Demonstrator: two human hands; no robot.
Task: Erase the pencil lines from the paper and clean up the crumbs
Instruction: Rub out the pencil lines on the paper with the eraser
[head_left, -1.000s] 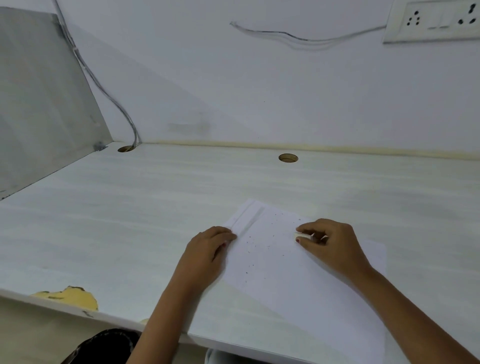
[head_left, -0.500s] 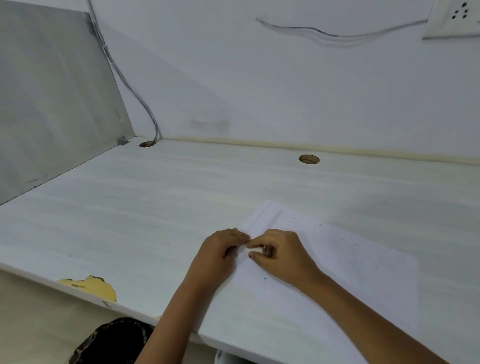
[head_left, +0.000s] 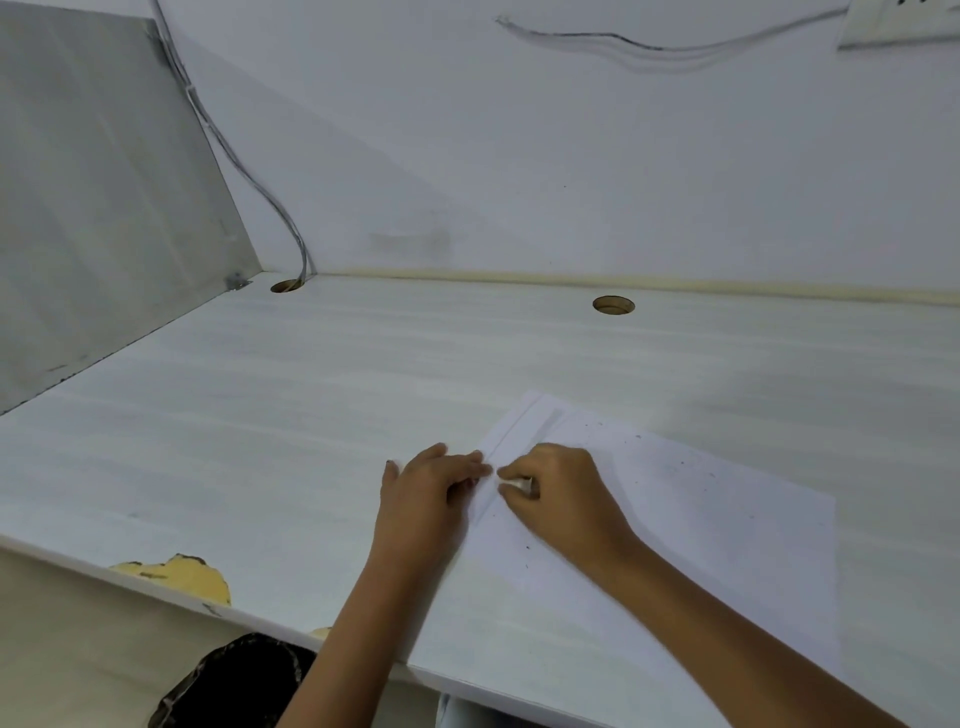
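Nearest of all, below and left of the paper, beyond the front edge of the desk: a dark mottled shape, cropped and not identifiable. Left of the paper, on the desk's front edge, a chipped yellow patch.

Lying flat on the pale desk, with its near corner reaching the front edge: the white paper itself. On the paper's left edge, the left hand, fingers straight and close together, thumb spread outward, pressing the sheet down. Just right of it and almost touching, on the paper, the right hand, fingers curled, pinching a small white eraser against the sheet. Beyond the hands, along the paper's left side, faint grey pencil lines. Scattered over the paper's right half, dark crumbs.

Farther back from the paper, two round holes in the desk: one straight behind, another far left, with a grey cable running down into it. Left of that, a grey side panel. Behind everything, a white wall, with a socket plate cropped at the upper right corner.
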